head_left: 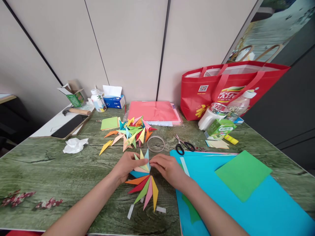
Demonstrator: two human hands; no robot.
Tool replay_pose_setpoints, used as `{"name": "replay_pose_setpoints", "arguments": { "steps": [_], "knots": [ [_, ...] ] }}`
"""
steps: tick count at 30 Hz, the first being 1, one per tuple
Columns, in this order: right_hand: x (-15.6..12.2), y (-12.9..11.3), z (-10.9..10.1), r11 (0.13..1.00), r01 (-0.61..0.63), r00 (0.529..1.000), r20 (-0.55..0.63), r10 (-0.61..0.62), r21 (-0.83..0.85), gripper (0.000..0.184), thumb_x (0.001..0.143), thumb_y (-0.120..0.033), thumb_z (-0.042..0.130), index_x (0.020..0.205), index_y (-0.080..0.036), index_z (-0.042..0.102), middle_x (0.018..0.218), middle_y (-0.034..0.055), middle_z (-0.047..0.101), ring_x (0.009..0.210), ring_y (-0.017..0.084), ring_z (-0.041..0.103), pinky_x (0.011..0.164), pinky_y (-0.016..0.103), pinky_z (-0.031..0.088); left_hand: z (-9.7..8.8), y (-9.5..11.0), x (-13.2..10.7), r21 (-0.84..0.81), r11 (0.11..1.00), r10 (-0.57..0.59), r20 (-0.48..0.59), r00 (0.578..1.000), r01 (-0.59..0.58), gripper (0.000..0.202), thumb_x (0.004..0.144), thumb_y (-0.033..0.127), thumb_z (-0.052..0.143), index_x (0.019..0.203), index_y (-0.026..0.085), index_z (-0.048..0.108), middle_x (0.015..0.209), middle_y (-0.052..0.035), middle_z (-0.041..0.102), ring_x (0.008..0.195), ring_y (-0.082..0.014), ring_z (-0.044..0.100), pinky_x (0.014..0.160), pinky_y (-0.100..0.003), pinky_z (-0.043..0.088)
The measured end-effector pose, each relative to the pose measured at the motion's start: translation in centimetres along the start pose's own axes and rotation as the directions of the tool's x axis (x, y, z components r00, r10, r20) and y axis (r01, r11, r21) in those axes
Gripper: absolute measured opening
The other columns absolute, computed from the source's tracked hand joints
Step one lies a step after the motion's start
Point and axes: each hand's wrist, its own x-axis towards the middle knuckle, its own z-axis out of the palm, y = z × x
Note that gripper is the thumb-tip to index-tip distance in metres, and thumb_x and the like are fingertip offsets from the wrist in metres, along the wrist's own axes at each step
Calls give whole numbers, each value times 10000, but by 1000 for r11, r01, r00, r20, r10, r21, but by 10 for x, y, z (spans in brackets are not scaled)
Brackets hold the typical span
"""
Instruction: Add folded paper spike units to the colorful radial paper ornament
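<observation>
A half-ring fan of folded paper pieces [147, 189] in several colours lies on the table before me. My left hand [126, 165] is closed on its upper part, thumb laid over the pale yellow and green pieces. Pinched fingers of my right hand [167, 168] meet the edge of the light blue folded piece [147, 155] at the fan's top end; the exact contact is partly hidden. Beyond my hands is a pile of loose folded paper pieces [133, 131]. A clear ring like a tape roll [156, 144] lies beside the pile.
Black-handled scissors [182, 144] lie right of the ring. Large blue sheets [221, 183] and a green square [243, 175] cover the right side. A red bag [197, 98] stands behind bottles. Left are a crumpled tissue [75, 145], phone [69, 126] and hammer [77, 111].
</observation>
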Motion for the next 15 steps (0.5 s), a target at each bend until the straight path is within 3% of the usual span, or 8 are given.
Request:
{"name": "replay_pose_setpoints", "arguments": {
  "steps": [8, 15],
  "knots": [
    [-2, 3, 7, 992, 67, 997, -33, -71, -109, 192, 888, -195, 415, 862, -154, 600, 834, 90, 635, 752, 165, 584, 654, 267, 461, -2, -1, 3, -4, 1000, -6, 33, 999, 6, 327, 426, 314, 809, 517, 104, 575, 410, 25, 552, 362, -51, 446, 376, -161, 309],
    [0, 1, 3, 997, -44, 999, -4, 44, -61, 142, 882, -191, 438, 866, -171, 578, 816, 55, 630, 745, 153, 578, 651, 251, 440, -4, -1, 5, 4, 999, -46, 49, 998, 46, 330, 426, 318, 811, 556, 105, 595, 452, 3, 601, 387, -70, 494, 400, -172, 356]
  ]
}}
